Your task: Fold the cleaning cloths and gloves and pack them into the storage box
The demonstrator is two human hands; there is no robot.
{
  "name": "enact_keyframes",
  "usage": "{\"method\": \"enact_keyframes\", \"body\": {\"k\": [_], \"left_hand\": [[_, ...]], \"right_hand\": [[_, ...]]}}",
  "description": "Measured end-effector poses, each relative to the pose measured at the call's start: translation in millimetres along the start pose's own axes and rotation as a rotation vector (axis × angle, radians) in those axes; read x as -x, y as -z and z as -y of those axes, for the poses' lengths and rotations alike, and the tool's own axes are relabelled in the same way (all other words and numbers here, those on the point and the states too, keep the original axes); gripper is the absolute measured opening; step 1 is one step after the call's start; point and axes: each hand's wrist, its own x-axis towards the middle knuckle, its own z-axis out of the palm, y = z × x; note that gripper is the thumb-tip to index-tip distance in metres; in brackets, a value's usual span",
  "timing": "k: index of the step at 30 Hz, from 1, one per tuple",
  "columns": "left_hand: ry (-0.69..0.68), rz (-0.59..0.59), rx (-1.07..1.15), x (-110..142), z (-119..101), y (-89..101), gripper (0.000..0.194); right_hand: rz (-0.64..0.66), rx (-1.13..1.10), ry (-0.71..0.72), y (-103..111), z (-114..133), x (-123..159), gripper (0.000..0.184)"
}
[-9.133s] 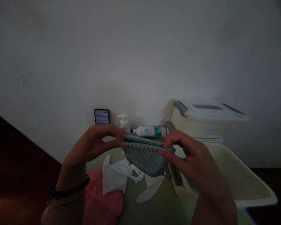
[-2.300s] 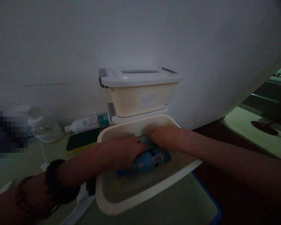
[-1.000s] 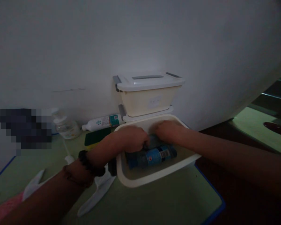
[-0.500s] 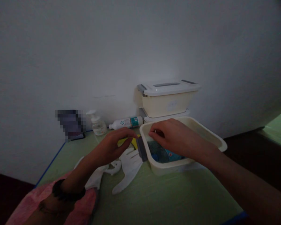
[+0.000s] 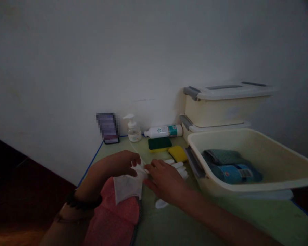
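My left hand [image 5: 118,165] is curled over a white glove [image 5: 128,189], fingers and thumb bent around its upper part. The glove's wide cuff hangs toward me over a red cloth [image 5: 113,218]. From the right, my right hand [image 5: 168,179] meets the same glove with its fingertips, close to my left fingers. Beneath my right hand lies a second white glove [image 5: 179,165], mostly covered; its fingers and thumb tip stick out. Exactly how the fingertips grip is hard to see in the dim light.
A cream tub [image 5: 259,187] holding a blue-labelled packet [image 5: 236,172] and a grey-green cloth [image 5: 222,156] stands right. Lidded boxes [image 5: 226,109] are stacked behind. Toward the wall are a green-and-yellow sponge [image 5: 159,144], yellow sponge [image 5: 178,153], white bottle [image 5: 164,131], pump bottle [image 5: 134,131] and phone [image 5: 109,128].
My right hand has left the tub and come to the gloves. My left hand has moved back to the nearer glove, which now sits higher. The view has turned left.
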Motion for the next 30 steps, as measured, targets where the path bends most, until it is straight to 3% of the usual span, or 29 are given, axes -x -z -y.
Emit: {"method": "enact_keyframes", "body": {"k": [5,8,11,18,21,27,30], "left_hand": [[0.012,0.047,-0.013,-12.3,-1.3,-17.9,0.029],[-0.011,0.062,-0.046,-18.1,-3.7,-20.7,0.014],[-0.052,0.044,-0.053,-16.8,-1.3,-14.0,0.007],[-0.078,-0.134,0.123,1.4,7.0,10.6,0.02],[-0.06,-0.038,0.149,4.1,9.4,8.6,0.011],[0.194,0.121,-0.027,-2.6,21.6,-20.1,0.042],[0.183,0.15,-0.015,-9.4,24.7,-30.2,0.031]], "right_hand": [[-0.075,-0.073,-0.03,-38.6,-15.3,8.5,0.023],[-0.105,-0.094,-0.069,-44.3,-17.4,9.4,0.023],[-0.105,-0.098,-0.102,-44.8,-16.6,8.9,0.024],[-0.14,-0.091,-0.148,-44.0,-18.4,9.2,0.031],[-0.144,-0.09,-0.142,-44.4,-18.8,9.5,0.032],[-0.142,-0.081,-0.123,-46.3,-21.3,10.6,0.033],[-0.142,-0.077,-0.096,-47.8,-23.4,11.7,0.033]]}}
